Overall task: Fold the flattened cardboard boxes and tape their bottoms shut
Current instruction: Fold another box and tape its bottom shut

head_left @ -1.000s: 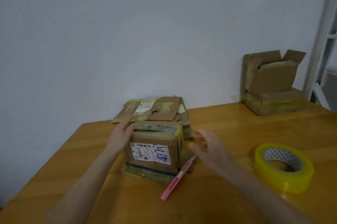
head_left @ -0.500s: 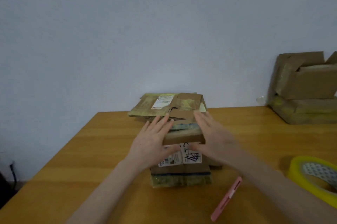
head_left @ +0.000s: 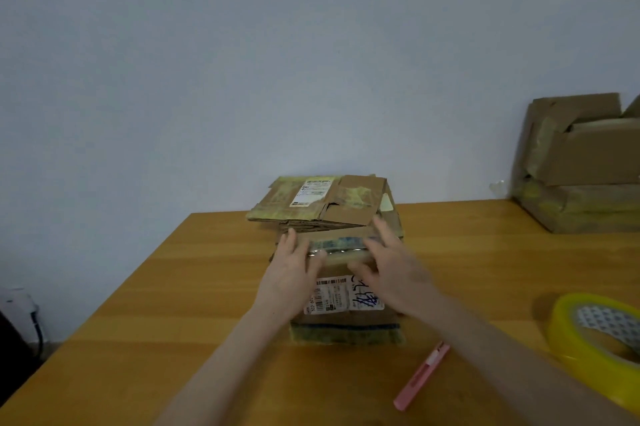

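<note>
A small brown cardboard box point(head_left: 343, 316) with a white shipping label and blue scribble stands on the wooden table point(head_left: 173, 304) in front of me. My left hand point(head_left: 292, 275) lies flat on its top left, thumb along the taped top edge. My right hand point(head_left: 389, 266) presses with straight fingers on the top right. Behind the box lies a stack of flattened cardboard boxes point(head_left: 322, 204). A roll of yellow tape point(head_left: 599, 335) sits at the right edge. A pink utility knife point(head_left: 422, 375) lies on the table in front of the box, to its right.
Folded cardboard boxes point(head_left: 581, 162) are piled at the far right against the pale wall. A dark cable and a white device point(head_left: 24, 308) show beyond the table's left edge. Bare wood shows left of the box.
Both hands have come onto the box top; a second ago the right hand hovered beside it. The hands slid back a little along the top flaps. The view has shifted left.
</note>
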